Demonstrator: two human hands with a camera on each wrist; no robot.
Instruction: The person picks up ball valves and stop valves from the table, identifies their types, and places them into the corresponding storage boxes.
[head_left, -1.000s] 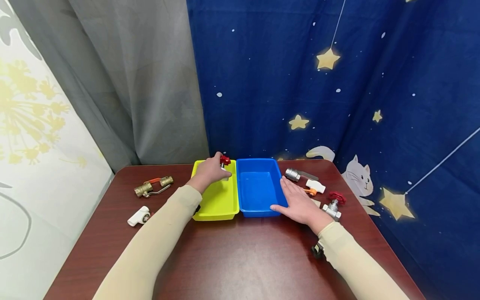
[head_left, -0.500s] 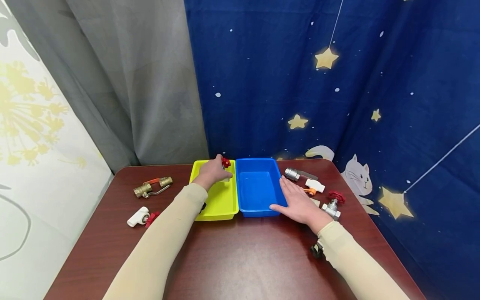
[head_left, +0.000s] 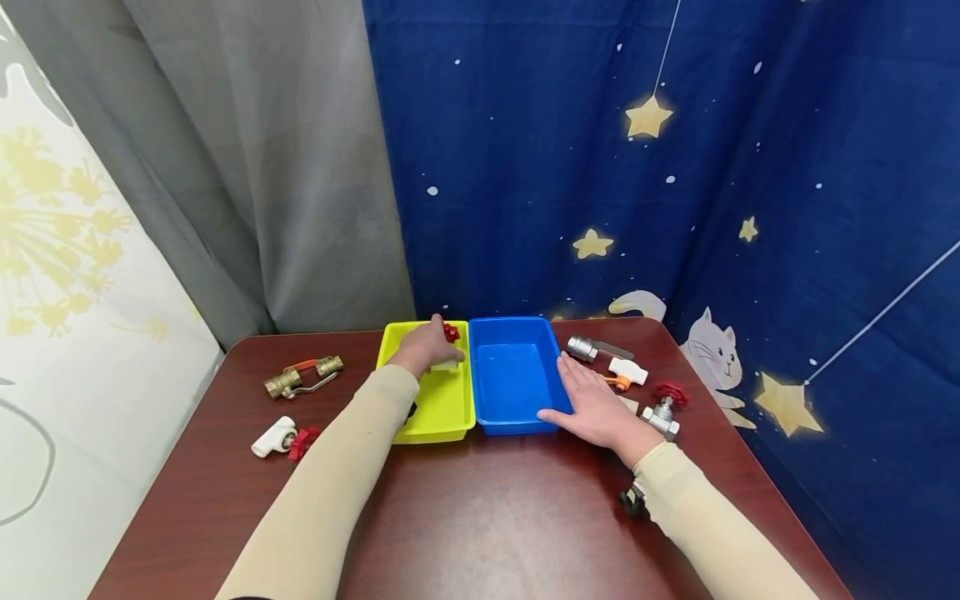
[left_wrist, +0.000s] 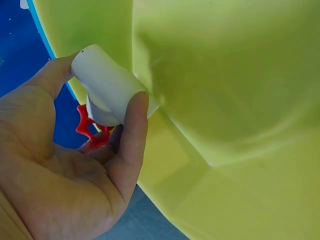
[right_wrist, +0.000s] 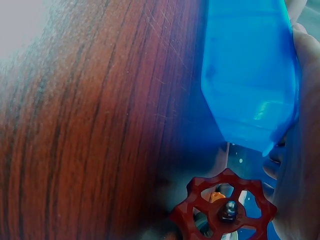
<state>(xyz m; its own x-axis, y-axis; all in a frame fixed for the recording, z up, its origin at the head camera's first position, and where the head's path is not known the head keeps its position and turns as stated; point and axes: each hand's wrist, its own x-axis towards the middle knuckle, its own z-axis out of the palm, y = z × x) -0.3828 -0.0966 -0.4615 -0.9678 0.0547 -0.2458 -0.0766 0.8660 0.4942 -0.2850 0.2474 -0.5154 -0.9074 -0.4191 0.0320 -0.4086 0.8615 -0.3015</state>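
Over the far part of the yellow tray (head_left: 438, 408), my left hand (head_left: 423, 347) holds a white plastic valve (left_wrist: 102, 80) with a red handwheel (left_wrist: 86, 127). Thumb and fingers pinch the two ends of its body, low inside the tray. My right hand (head_left: 596, 408) has its fingers straight along the right side of the blue tray (head_left: 517, 375), the thumb at its near corner. Just right of that hand stands a metal gate valve (head_left: 662, 417), whose red handwheel (right_wrist: 227, 210) shows large in the right wrist view.
On the left lie brass valves (head_left: 283, 384) with a steel lever and an orange handle, and another white valve (head_left: 273, 437) with a red handwheel. To the right are a steel ball valve (head_left: 582, 348) and a white valve with an orange handle (head_left: 628, 371).
My left hand has lowered the white valve deeper into the yellow tray. The left sleeve has shifted right, uncovering the red handwheel on the table. My right hand stays against the blue tray.
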